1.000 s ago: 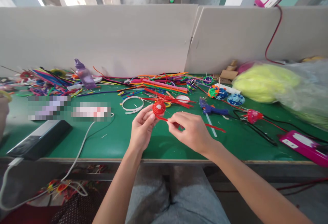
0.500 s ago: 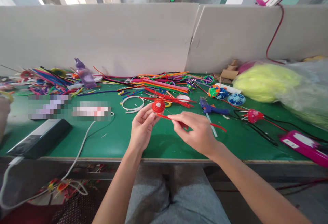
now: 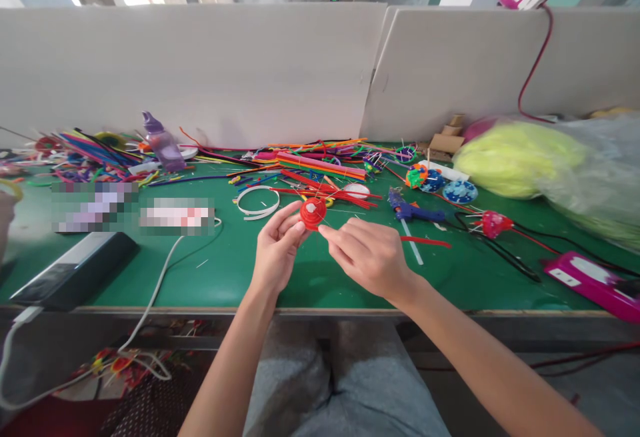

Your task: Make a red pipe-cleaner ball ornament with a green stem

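Above the front part of the table, my left hand [image 3: 278, 245] grips a round red coil [image 3: 313, 214] wound from pipe cleaner, with a white centre and thin spokes sticking out of it. My right hand [image 3: 370, 256] is closed on a red pipe cleaner [image 3: 427, 242], its fingertips close against the coil's lower right edge. The loose tail of that pipe cleaner comes out past the right side of my hand. Behind the coil lie several more red pipe cleaners [image 3: 345, 192]. A white ring of strip [image 3: 259, 203] rests left of the coil.
On the green table [image 3: 215, 284], a blue glue gun [image 3: 413, 211] lies right of my hands. Further right are a magenta power strip [image 3: 593, 282] and bagged yellow material [image 3: 520, 157]. A purple bottle [image 3: 164, 144] and a black-and-white box [image 3: 75, 270] stand left. Another person's hand [image 3: 6, 217] shows at the left edge.
My right hand has moved in closer to the coil, and the red length between fingertips and coil has shortened. The coil has shifted slightly right and down.
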